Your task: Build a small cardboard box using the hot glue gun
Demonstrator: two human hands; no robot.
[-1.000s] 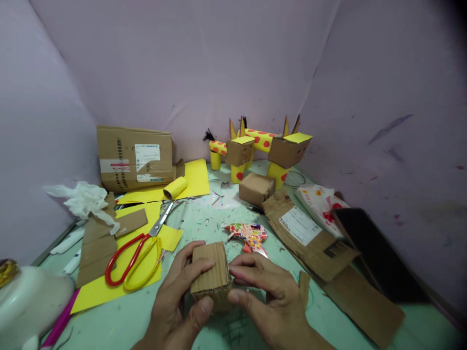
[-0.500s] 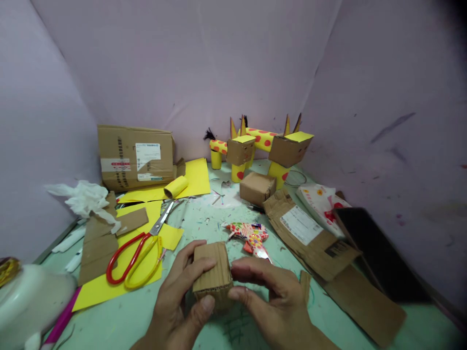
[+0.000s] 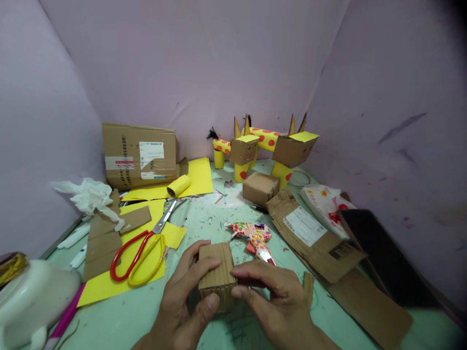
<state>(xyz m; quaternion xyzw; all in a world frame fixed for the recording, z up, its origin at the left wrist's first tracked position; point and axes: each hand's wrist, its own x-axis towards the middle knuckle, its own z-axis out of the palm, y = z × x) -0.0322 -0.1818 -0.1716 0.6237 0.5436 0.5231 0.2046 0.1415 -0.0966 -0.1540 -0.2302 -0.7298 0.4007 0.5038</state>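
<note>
pale green tabletop (image 3: 199, 218), stained: floral glue gun (image 3: 252, 234), yellow paper (image 3: 200, 176), small cardboard box (image 3: 260, 189)

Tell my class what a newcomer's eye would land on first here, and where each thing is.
Probably the two spotted animals at the back, right of the middle, with cardboard heads and yellow legs. Next might come the red-and-yellow scissors at left and the flowered glue gun beyond the hands. In front, the left hand grips a small box, the right hand at its right side.
</note>
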